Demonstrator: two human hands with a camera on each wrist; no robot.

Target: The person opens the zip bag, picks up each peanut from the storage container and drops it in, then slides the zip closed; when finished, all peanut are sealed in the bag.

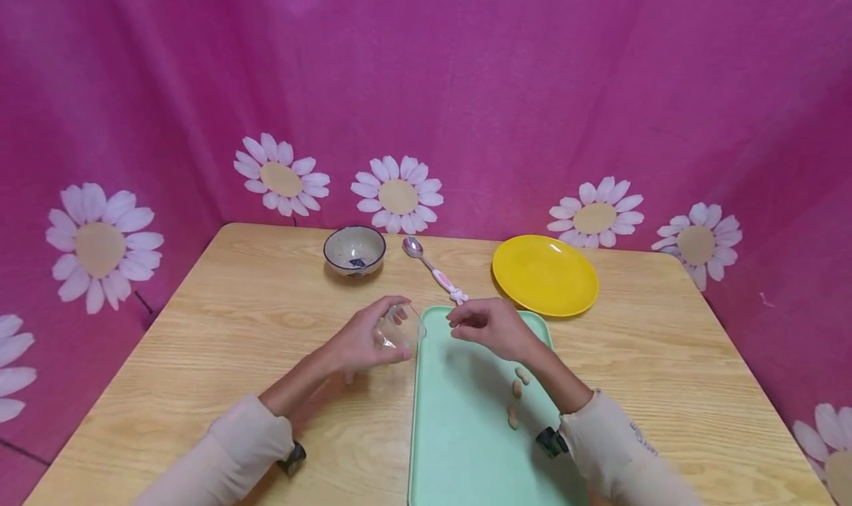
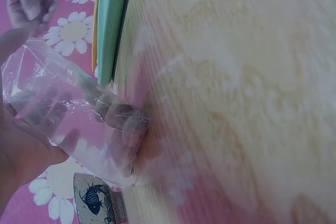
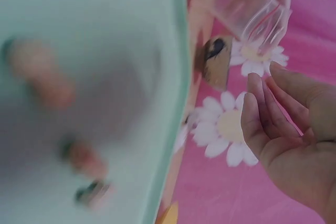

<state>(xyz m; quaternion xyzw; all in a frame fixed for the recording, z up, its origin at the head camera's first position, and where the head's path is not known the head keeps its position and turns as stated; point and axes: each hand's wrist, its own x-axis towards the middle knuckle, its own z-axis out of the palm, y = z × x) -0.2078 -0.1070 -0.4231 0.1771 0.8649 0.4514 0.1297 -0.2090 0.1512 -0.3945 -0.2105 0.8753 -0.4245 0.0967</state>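
My left hand has its fingers clamped on a clear bag with peanuts in its bottom end, held up just left of the green tray. My right hand is over the tray's far part, fingers loosely bent, tips slightly apart from the thumb, gripping nothing I can see. Three more peanuts lie on the tray's right side. Far on the tabletop are a bowl at left, a spoon and a yellow plate at right.
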